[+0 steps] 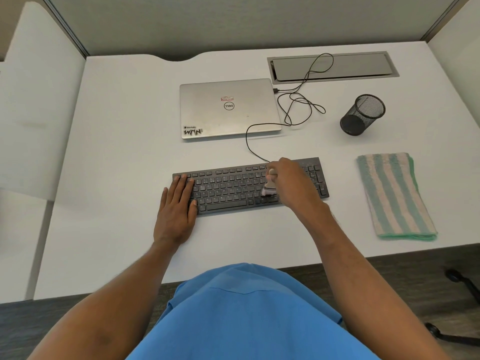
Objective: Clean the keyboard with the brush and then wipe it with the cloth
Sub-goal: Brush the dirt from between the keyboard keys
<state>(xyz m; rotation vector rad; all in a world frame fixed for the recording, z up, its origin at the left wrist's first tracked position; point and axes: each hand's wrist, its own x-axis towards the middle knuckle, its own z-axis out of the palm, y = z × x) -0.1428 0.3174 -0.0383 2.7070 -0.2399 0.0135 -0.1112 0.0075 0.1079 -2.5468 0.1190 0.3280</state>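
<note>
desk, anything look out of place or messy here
Nothing is spilled or broken. The one untidy thing is the cable: it lies in loose, tangled loops to the right of the closed laptop and crosses its near corner. The cloth lies folded and the mesh cup stands upright.

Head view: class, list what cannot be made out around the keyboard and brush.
Head view.
1. The brush handle: mostly hidden inside the right hand gripping it.
2. Some keyboard keys: covered by the left hand; legends too small.
3. The cable end at the keyboard: behind the right hand.
</note>
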